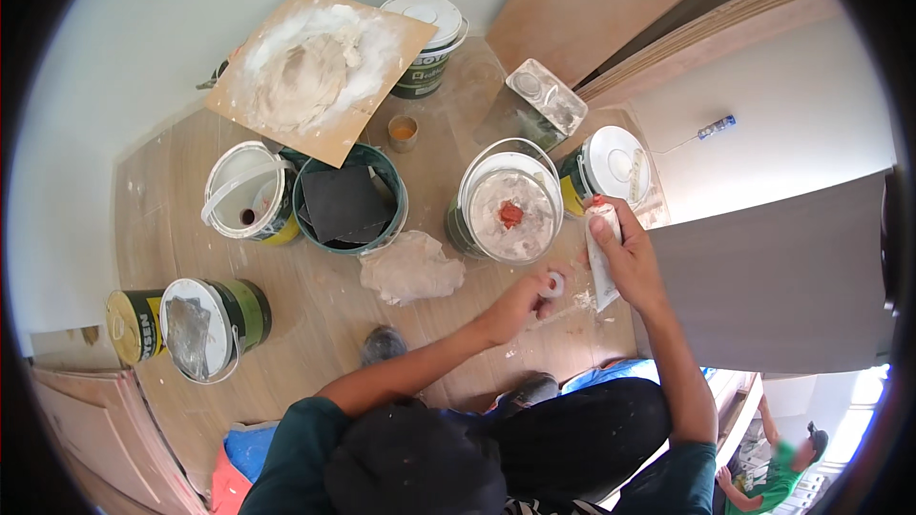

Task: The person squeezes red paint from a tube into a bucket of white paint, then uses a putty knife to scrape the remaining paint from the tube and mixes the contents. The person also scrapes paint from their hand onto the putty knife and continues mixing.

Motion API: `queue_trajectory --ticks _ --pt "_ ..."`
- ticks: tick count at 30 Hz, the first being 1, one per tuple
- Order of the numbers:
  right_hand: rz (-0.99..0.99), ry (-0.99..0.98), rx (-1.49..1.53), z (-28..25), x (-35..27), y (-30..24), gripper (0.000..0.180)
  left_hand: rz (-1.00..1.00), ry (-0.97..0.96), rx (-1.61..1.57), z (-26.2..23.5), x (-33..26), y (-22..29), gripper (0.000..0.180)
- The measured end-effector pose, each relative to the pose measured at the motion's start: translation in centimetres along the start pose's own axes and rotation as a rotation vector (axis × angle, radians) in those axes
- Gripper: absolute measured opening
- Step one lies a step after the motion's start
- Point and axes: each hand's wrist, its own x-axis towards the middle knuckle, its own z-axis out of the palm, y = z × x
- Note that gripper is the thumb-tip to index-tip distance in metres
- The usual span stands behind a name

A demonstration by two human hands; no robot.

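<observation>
My right hand (634, 262) is closed around a white squeeze tube (602, 278), its top smeared with red paste. Pinched in my left hand (520, 308) is a small whitish round piece (554, 284), too small to tell exactly what it is. Just beyond both hands, a dollop of red paste (510, 216) sits in the middle of pale putty (489, 213). The putty spreads over a round surface on top of a white-rimmed bucket (454, 232). Neither hand touches that bucket.
To the left stand a teal bucket (401, 193) holding dark sheets, an open white pail (215, 193) and a crumpled whitish bag (412, 269). A putty-covered board (389, 46) leans over them. A lidded bucket (616, 160) stands at right. A person in green (788, 477) is lower right.
</observation>
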Motion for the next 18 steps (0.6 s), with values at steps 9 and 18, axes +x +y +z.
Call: queue_trajectory --ticks 9,18 --pt "-0.227 -0.145 -0.499 -0.1 -2.0 -0.3 0.052 0.046 0.042 0.241 -2.3 -4.6 7.3 0.04" --pt "-0.211 -0.266 -0.562 0.6 -3.1 -2.6 0.037 -0.128 0.313 0.327 -7.2 -10.5 4.8 0.036"
